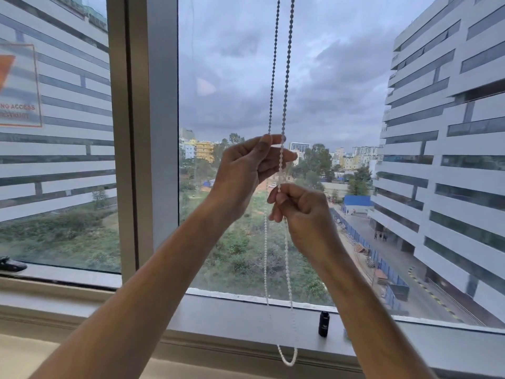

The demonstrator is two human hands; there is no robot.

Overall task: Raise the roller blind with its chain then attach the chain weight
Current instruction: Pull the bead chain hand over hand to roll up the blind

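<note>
A white beaded chain point(284, 77) hangs as a two-strand loop in front of the window, its bottom curve point(287, 361) dangling below the sill. My left hand point(246, 168) pinches the chain at about mid-height, thumb and fingertips closed on it. Just below, my right hand point(303, 212) is closed on the right strand. A small black chain weight point(323, 324) stands upright on the sill, right of the loop and apart from it. The blind itself is out of view above.
A thick grey window mullion point(153, 132) stands left of the chain. The sill point(232, 315) runs across below. A dark object point(12, 263) lies at the far left of the sill. A notice point(19, 86) is stuck on the left pane.
</note>
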